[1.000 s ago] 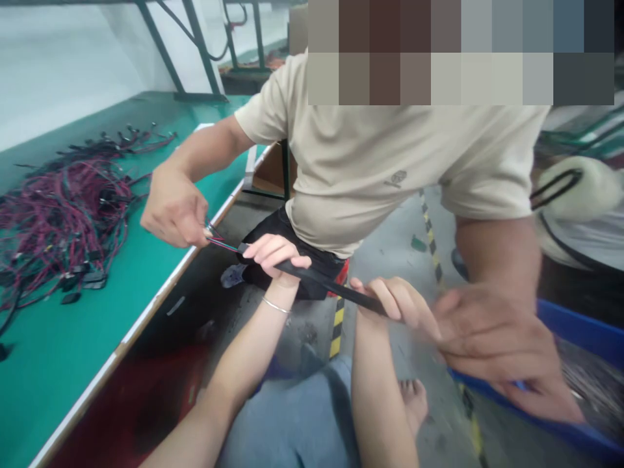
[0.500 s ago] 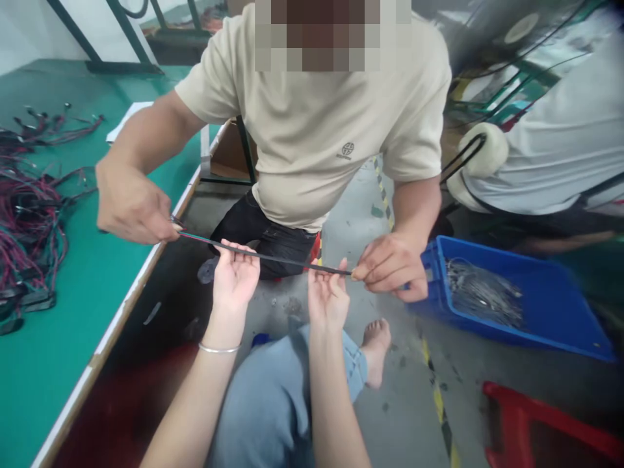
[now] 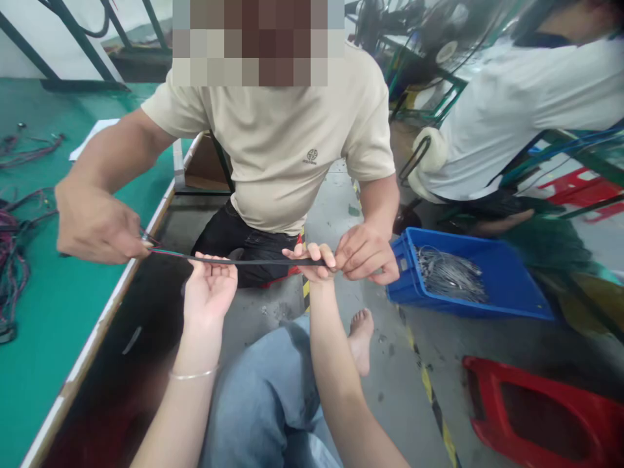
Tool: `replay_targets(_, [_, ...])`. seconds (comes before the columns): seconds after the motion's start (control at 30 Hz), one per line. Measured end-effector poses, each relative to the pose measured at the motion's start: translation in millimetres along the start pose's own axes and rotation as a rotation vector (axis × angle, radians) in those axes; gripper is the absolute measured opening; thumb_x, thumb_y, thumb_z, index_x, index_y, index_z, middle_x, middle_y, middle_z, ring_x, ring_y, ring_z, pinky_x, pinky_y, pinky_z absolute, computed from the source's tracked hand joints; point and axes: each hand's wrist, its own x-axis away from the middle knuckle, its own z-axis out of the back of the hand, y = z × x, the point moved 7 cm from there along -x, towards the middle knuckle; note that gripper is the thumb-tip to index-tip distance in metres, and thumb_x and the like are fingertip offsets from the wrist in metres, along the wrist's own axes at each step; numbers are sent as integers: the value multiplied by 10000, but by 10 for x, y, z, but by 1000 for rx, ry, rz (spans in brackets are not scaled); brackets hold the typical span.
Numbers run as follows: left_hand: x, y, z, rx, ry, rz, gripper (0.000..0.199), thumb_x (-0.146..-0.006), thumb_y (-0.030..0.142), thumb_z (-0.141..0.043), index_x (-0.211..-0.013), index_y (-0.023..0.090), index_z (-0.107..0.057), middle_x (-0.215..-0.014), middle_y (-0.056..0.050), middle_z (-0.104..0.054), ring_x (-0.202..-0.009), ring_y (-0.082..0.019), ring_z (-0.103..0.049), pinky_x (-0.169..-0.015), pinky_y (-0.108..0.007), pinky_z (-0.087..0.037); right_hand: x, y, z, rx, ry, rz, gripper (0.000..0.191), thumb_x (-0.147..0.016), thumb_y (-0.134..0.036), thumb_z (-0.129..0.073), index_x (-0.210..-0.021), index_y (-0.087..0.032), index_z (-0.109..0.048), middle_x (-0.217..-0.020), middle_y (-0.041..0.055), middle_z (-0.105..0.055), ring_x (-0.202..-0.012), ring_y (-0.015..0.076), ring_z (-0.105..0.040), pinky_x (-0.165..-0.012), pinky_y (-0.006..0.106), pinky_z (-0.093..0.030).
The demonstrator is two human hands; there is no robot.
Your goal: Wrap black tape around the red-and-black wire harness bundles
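Note:
A thin black sleeve (image 3: 244, 262) on a multi-coloured wire runs level across the view, with red, green and blue strands (image 3: 158, 252) showing at its left end. My right hand (image 3: 309, 260) has its fingers curled over the sleeve near its right end. My left hand (image 3: 209, 292) lies palm up and open, its fingertips just under the sleeve. A co-worker's hand (image 3: 95, 221) pinches the bare wire ends at the left. Another hand of the co-worker (image 3: 365, 255) grips the sleeve's right end, right next to my fingers.
A green workbench (image 3: 58, 305) with a white edge runs along the left, with tangled red and black wire harnesses (image 3: 10, 260) on it. A blue crate (image 3: 468, 283) of silvery wires sits on the floor at right. Below it stands a red plastic stool (image 3: 536, 416).
My right hand has gone from open and palm up to curled over the sleeve. The co-worker's hands have drawn the sleeve level, and the whole view has shifted left.

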Motion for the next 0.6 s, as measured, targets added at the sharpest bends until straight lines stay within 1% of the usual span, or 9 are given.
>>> replay_targets(0.03, [12, -4, 2, 17, 16, 3, 239, -831, 281, -441, -660, 190, -580, -553, 59, -561, -565, -42, -544, -601, -195, -473, -42, 11, 4, -63, 4, 30, 576, -221, -739, -596, -498, -247, -482, -574, -45, -495, -685, 136, -524, -813, 433, -410])
replay_targets(0.1, [31, -19, 5, 47, 44, 13, 214, -825, 271, -453, -677, 182, -577, -560, 58, -565, -567, -47, -545, -593, -202, -467, -86, 4, -3, -232, 14, 106, 628, -134, -681, -645, -377, -194, -331, -417, -72, -362, -572, 125, -495, -753, 415, -438])
replay_targets(0.17, [43, -35, 2, 65, 60, 22, 196, -819, 266, -466, -682, 178, -576, -564, 58, -567, -569, -52, -545, -591, -208, -465, -93, -9, -11, -352, 28, 148, 671, -121, -611, -694, -350, -168, -245, -354, -87, -285, -501, 112, -467, -691, 395, -454])
replay_targets(0.23, [51, -42, 0, 69, 73, 21, 185, -813, 265, -475, -686, 178, -576, -564, 59, -565, -573, -55, -546, -593, -214, -465, -86, -39, -8, -374, 41, 157, 678, -131, -596, -704, -341, -162, -227, -329, -94, -261, -459, 102, -446, -636, 373, -461])
replay_targets(0.3, [58, -43, -5, 70, 82, 17, 180, -812, 263, -477, -690, 177, -577, -566, 60, -565, -580, -58, -548, -603, -221, -469, -72, -99, 18, -363, 64, 161, 650, -148, -595, -709, -332, -168, -255, -322, -93, -280, -436, 98, -439, -593, 354, -462])
replay_targets(0.4, [74, -38, -2, 57, 95, 1, 185, -808, 274, -482, -683, 173, -574, -576, 57, -565, -594, -58, -551, -625, -226, -475, -20, -219, 70, -344, 143, 167, 517, -203, -485, -772, -354, -183, -380, -375, -71, -426, -473, 112, -490, -581, 337, -463])
replay_targets(0.5, [84, 8, 39, 14, 110, -114, 186, -812, 262, -477, -685, 167, -576, -563, 62, -544, -552, -34, -524, -613, -185, -464, 120, -294, 95, -328, 316, 186, 363, -316, -352, -804, -458, -185, -515, -522, -37, -575, -586, 120, -557, -628, 303, -466])
replay_targets(0.6, [44, 65, 111, -88, 104, -251, 163, -811, 190, -482, -685, 157, -580, -553, 61, -519, -516, -14, -493, -612, -149, -447, 361, -264, 70, -338, 546, 193, 264, -468, -306, -765, -577, -182, -559, -610, -38, -618, -612, 90, -568, -613, 248, -465])
